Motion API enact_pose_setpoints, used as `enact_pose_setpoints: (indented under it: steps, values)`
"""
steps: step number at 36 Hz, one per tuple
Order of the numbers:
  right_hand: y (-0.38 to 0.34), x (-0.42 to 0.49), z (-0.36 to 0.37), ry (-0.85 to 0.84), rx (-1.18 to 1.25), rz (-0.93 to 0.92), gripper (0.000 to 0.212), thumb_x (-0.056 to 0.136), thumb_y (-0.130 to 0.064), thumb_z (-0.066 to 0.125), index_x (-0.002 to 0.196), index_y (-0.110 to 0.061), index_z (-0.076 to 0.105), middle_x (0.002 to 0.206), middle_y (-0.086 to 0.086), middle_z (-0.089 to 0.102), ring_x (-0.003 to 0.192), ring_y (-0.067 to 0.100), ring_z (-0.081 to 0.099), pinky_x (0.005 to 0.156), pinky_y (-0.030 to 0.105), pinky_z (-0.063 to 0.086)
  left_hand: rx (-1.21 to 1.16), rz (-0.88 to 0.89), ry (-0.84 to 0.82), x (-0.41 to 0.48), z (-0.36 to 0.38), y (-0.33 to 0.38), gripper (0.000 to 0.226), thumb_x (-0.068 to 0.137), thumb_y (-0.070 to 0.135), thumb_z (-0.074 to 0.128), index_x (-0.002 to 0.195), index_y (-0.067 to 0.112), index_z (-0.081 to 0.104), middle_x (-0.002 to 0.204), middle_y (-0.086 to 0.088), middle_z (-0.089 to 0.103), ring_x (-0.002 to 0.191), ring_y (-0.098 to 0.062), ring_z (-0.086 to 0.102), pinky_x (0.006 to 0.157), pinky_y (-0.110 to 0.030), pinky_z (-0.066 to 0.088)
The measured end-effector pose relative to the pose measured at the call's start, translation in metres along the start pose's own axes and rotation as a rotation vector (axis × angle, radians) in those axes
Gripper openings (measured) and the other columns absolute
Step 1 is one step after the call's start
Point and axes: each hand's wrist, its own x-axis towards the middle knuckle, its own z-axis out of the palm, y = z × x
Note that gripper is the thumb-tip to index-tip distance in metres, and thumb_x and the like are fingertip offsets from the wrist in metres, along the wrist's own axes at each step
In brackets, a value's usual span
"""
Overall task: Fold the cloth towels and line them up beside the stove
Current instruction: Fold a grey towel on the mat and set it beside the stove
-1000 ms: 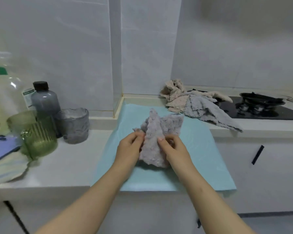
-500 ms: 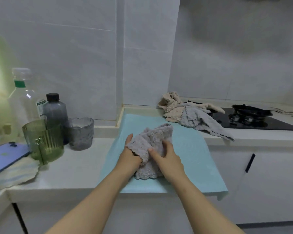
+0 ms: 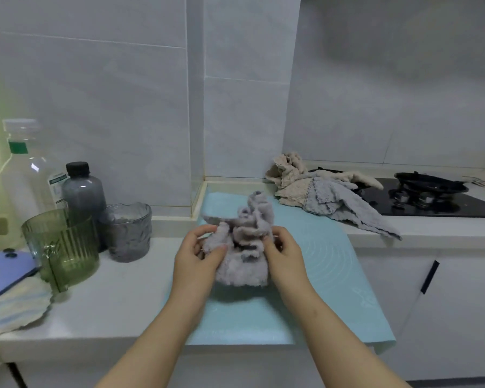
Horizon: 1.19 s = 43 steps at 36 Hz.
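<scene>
Grey towel [image 3: 244,247] is mid-frame, all scrunched into a lump over the blue mat [image 3: 319,275]. Can't tell if its bottom edge is touching the mat or just above it. Both hands are on it: left hand [image 3: 196,256] pinches a bunch on its side btw thumb and fingers, and right hand [image 3: 284,256] pinches the other edge the same way.

What could go wrong imo:
- no corners are showing atm, so folding from this lump prob gives a lopsided wad. It needs shaking out flat first.
- a big shake-out could clip the green glass [image 3: 65,247] or the grey glass [image 3: 129,233]. Both sit on the table [image 3: 123,303] just left of the mat, w/ a dark bottle [image 3: 83,191] and a clear bottle [image 3: 25,175] behind them.
- the phone [image 3: 3,273] at lower left lies on a striped cloth [image 3: 14,306] near the table edge, so a stray elbow could send it off.

In the way: the pile of unfolded towels [image 3: 319,197] at right of centre sits right on the spot beside the stove [image 3: 431,203]. One beige end lies on the black stove top near the burner [image 3: 431,184], no flame that I can see. A grey one droops over the table's front edge and could slide off. That spot needs clearing before anything gets lined up there.
</scene>
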Motion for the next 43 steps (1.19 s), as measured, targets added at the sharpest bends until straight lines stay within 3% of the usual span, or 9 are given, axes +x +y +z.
enact_pose_setpoints:
  steps: [9,12,14,16,20,26,32,38,43]
  values:
    - [0.007,0.024,-0.030,0.258,-0.104,0.222,0.014,0.087,-0.015,0.053,0.098,-0.013,0.043,0.088,0.003,0.052,0.081,0.019,0.050,0.077,0.035,0.039,0.771,-0.101,-0.166,0.021,-0.041,0.017,0.007,0.083,0.021,0.059,0.077,0.024,0.062,0.076,-0.001,0.064,0.073,-0.019,0.057,0.064,-0.029,0.038]
    - [0.004,0.025,-0.030,0.230,-0.025,0.177,0.030,0.090,-0.018,0.054,0.115,-0.014,0.038,0.108,0.005,0.050,0.086,0.015,0.050,0.082,0.032,0.038,0.938,0.066,-0.148,0.033,-0.033,0.025,0.013,0.085,0.027,0.059,0.072,0.028,0.057,0.065,0.006,0.054,0.068,-0.015,0.052,0.058,-0.027,0.034]
    - [0.004,0.026,-0.026,0.181,-0.050,0.133,0.054,0.090,-0.031,0.057,0.136,-0.018,0.031,0.130,0.004,0.044,0.114,0.020,0.048,0.098,0.035,0.038,1.019,0.157,-0.233,0.046,-0.024,0.024,0.013,0.084,0.027,0.061,0.094,0.033,0.056,0.090,0.006,0.056,0.096,-0.018,0.052,0.075,-0.028,0.040]
    - [0.008,0.029,-0.022,0.114,-0.141,0.119,0.069,0.085,-0.041,0.061,0.143,-0.027,0.025,0.145,-0.002,0.035,0.130,0.021,0.039,0.108,0.042,0.034,1.097,0.095,-0.469,0.060,-0.014,0.015,0.055,0.082,0.030,0.065,0.131,0.034,0.041,0.131,0.001,0.045,0.127,-0.019,0.037,0.103,-0.034,0.034]
    - [0.016,0.035,-0.017,0.017,-0.403,0.163,0.076,0.079,-0.033,0.064,0.142,-0.032,0.023,0.141,-0.001,0.043,0.124,0.026,0.047,0.102,0.049,0.039,1.185,0.047,-0.726,0.077,0.008,-0.007,0.071,0.079,0.032,0.068,0.141,0.027,0.033,0.142,0.000,0.038,0.131,-0.020,0.035,0.109,-0.033,0.031]
    - [0.022,0.041,-0.017,0.093,-0.299,0.151,0.055,0.086,-0.006,0.055,0.134,-0.023,0.037,0.086,-0.008,0.055,0.079,0.012,0.055,0.077,0.028,0.043,1.097,0.016,-0.571,0.084,0.017,-0.025,0.036,0.088,0.023,0.060,0.123,0.021,0.052,0.124,-0.003,0.056,0.108,-0.019,0.054,0.089,-0.024,0.040]
    - [0.010,0.051,-0.017,0.239,-0.074,0.122,0.045,0.088,0.005,0.041,0.114,-0.032,0.038,0.086,0.003,0.058,0.070,0.015,0.052,0.057,0.025,0.039,1.050,0.080,-0.337,0.093,0.017,-0.027,0.020,0.090,0.021,0.054,0.109,0.019,0.060,0.080,0.003,0.058,0.076,-0.016,0.051,0.052,-0.017,0.032]
    - [0.003,0.055,-0.037,0.373,-0.097,0.097,0.049,0.084,0.008,0.031,0.109,-0.033,0.040,0.079,0.003,0.053,0.062,0.020,0.047,0.054,0.029,0.035,1.046,0.076,-0.048,0.111,0.007,-0.010,0.016,0.094,0.024,0.046,0.093,0.019,0.061,0.100,-0.010,0.064,0.085,-0.027,0.052,0.069,-0.028,0.037]
    - [0.036,0.045,-0.066,0.374,-0.386,0.171,0.040,0.079,0.005,0.035,0.086,-0.029,0.056,0.101,0.014,0.059,0.090,0.029,0.055,0.080,0.038,0.046,1.250,-0.053,-0.137,0.116,-0.010,-0.014,0.020,0.097,0.027,0.037,0.100,0.024,0.056,0.116,-0.006,0.061,0.099,-0.028,0.056,0.077,-0.031,0.043]
